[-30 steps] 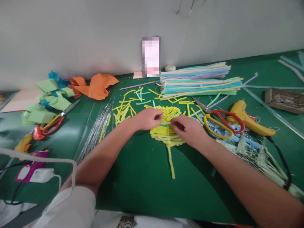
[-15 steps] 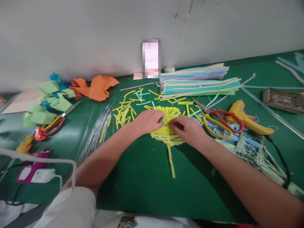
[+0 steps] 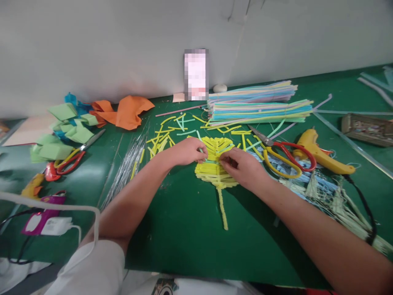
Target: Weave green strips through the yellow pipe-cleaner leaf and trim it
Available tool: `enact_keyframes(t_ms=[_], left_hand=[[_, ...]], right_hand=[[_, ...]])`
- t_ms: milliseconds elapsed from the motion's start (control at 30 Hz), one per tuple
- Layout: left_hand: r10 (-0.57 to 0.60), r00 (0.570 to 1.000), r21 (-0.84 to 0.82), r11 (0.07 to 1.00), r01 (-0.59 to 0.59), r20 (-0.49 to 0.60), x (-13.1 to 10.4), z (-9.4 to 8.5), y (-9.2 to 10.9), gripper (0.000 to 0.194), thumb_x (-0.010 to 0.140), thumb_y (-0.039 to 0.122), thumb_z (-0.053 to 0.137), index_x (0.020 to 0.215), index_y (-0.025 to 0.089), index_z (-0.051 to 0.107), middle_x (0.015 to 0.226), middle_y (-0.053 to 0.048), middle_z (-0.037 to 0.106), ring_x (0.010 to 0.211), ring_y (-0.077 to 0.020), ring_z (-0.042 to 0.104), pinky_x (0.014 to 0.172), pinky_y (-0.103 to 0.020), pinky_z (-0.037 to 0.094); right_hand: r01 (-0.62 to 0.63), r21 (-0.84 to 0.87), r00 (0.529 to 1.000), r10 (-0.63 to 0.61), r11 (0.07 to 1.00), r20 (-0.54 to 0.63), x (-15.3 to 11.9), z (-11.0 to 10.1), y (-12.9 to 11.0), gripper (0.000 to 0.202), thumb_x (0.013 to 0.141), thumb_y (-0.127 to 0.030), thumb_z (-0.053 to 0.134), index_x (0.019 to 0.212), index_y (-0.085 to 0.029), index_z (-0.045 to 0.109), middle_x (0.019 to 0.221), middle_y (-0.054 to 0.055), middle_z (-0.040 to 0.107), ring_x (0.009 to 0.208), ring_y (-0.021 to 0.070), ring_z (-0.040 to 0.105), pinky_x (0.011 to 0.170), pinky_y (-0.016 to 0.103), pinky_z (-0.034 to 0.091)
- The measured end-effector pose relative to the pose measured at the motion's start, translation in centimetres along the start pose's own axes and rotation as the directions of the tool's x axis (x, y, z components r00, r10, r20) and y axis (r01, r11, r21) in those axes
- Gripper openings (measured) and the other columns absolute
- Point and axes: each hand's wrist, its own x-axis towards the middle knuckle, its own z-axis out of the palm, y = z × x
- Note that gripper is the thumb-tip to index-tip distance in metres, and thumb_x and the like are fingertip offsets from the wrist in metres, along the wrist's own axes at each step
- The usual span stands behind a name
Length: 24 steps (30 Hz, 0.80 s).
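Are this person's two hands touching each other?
Apart: the head view shows the yellow leaf shape in the gap between left hand and right hand.

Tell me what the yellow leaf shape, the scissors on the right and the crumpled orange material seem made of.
Yellow leaf shape: probably pipe cleaners, matt; the strips and stem look fuzzy-edged.
Scissors: grey metal blades with a dull sheen, likely steel; smooth red and yellow handles, perhaps plastic.
Orange material: matt and holding folds; paper or thin fabric, unclear which.
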Motion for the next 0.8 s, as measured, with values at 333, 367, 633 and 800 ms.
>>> enact_keyframes(t_ms=[333,367,633,800], left_hand=[[0.044,0.991,-0.009,0.999,-0.045,-0.125,-0.1,0.1,-0.3,0.017,0.076,0.028,0.064,0.085,0.016,0.071,0.080,-0.004,0.069,0.066,-0.0130,0.058,0.061,-0.027,0.041],[0.045,0.992,-0.010,0.999,-0.046,-0.117,-0.2,0.0,-0.2,0.016,0.076,0.028,0.064,0.085,0.016,0.071,0.077,-0.003,0.068,0.064,-0.0126,0.056,0.060,-0.027,0.040],[0.140,0.986,-0.054,0.988,-0.145,-0.092,0.0,0.0,-0.7,0.023,0.076,0.036,0.067,0.087,0.016,0.070,0.074,-0.003,0.066,0.064,-0.0123,0.055,0.061,-0.026,0.041],[0.250,0.958,-0.106,0.958,-0.265,-0.139,0.2,0.2,-1.3,0.021,0.076,0.034,0.068,0.087,0.017,0.070,0.076,-0.002,0.066,0.066,-0.0108,0.056,0.064,-0.025,0.043]], right_hand=[[-0.464,-0.605,0.869,0.466,0.647,-0.168,-1.2,-9.5,-0.6,0.052,0.085,-0.050,0.049,0.128,-0.020,0.052,0.108,0.013,0.066,0.095,0.0308,0.060,0.070,0.038,0.039],[-0.462,-0.653,0.848,0.516,0.601,-0.125,-1.5,-9.7,-0.1,0.051,0.086,-0.053,0.046,0.125,-0.021,0.053,0.107,0.014,0.065,0.092,0.0311,0.060,0.068,0.038,0.038],[-0.411,-0.685,0.856,0.513,0.602,-0.063,-2.6,-8.6,2.7,0.055,0.086,-0.039,0.045,0.136,-0.016,0.042,0.104,0.016,0.064,0.090,0.0304,0.061,0.070,0.035,0.039],[-0.490,-0.603,0.847,0.506,0.629,-0.161,-2.4,-9.4,3.0,0.059,0.081,-0.037,0.048,0.138,-0.020,0.044,0.114,0.017,0.061,0.094,0.0300,0.061,0.074,0.036,0.042]])
